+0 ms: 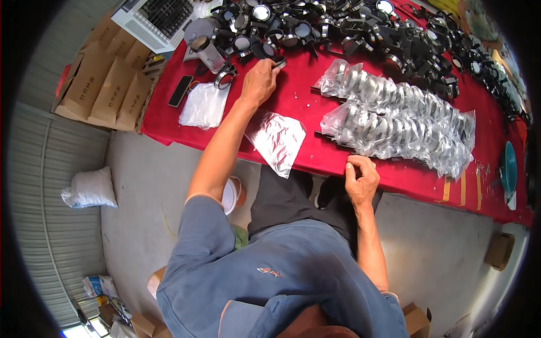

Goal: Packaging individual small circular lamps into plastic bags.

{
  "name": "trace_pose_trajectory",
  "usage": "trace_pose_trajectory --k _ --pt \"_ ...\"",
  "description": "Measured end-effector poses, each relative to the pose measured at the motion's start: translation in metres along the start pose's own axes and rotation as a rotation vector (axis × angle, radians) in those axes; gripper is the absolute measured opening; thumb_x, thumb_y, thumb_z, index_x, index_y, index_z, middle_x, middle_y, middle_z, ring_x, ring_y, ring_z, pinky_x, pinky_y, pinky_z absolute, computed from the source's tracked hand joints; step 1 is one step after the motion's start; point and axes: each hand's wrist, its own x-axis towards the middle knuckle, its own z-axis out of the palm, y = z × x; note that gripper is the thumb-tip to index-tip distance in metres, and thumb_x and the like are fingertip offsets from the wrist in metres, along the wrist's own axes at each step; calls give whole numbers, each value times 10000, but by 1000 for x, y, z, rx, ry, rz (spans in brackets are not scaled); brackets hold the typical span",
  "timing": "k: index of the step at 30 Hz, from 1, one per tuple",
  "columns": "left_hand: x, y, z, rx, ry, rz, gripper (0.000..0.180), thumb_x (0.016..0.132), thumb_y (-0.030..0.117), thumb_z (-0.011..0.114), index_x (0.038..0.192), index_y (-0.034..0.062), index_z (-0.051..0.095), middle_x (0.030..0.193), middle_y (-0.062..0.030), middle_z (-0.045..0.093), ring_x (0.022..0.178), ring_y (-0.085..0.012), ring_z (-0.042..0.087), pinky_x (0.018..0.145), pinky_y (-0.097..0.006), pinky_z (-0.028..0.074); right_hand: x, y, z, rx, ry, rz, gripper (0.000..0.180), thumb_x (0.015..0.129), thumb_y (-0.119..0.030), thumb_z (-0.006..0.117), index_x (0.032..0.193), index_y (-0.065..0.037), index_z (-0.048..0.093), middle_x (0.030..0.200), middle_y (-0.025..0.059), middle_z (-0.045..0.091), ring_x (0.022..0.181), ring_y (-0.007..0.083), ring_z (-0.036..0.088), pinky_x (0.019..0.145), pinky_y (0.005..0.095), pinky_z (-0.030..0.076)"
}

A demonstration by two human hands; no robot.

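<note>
My left hand reaches out over the red tablecloth, its fingers closed on a small black piece with a silvery edge. That piece lies at the near side of a large heap of black parts with round silvery faces. Below the left wrist, a clear plastic bag lies flat, one corner over the table edge. My right hand rests at the front edge with curled fingers; whatever they may hold is hidden. Just beyond it are two rows of similar parts wrapped in clear plastic.
Left of my arm lie a stack of clear bags, a dark phone and a clear jar. Cardboard boxes stand beyond the table's left side. A teal bowl sits far right. Under the table is a white bucket.
</note>
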Motion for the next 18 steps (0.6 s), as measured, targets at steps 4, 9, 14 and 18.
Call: trace_pose_trajectory --k 4,9,14,18 --pt "-21 37 -62 -118 57 -43 388 887 267 837 1077 -3 633 929 -214 686 817 -394 679 746 -463 543 2 -6 -6 73 -51 57 100 868 19 741 955 -24 720 991 104 758 892 232 711 790 336 545" --pt "-83 78 -117 -683 -206 -348 217 931 146 786 1049 17 658 816 10 638 740 -76 583 646 -282 480 16 -46 -17 154 -232 92 442 823 -36 811 1251 -26 702 1313 174 699 1215 334 672 1058 410 517" --pt "-156 108 -120 -1318 -767 -535 161 1018 141 713 1136 77 625 876 55 606 733 -25 537 579 -214 409 29 -85 -8 98 -609 -238 778 783 -196 874 1459 6 546 1505 217 557 1414 441 505 1185 522 410" --pt "-193 117 -99 -1401 -747 -574 183 1038 183 706 1121 50 611 874 34 576 627 -26 486 523 -196 373 1 -81 -7 240 -949 -83 483 838 -64 790 1280 13 610 1257 213 651 1200 411 613 1043 493 491"
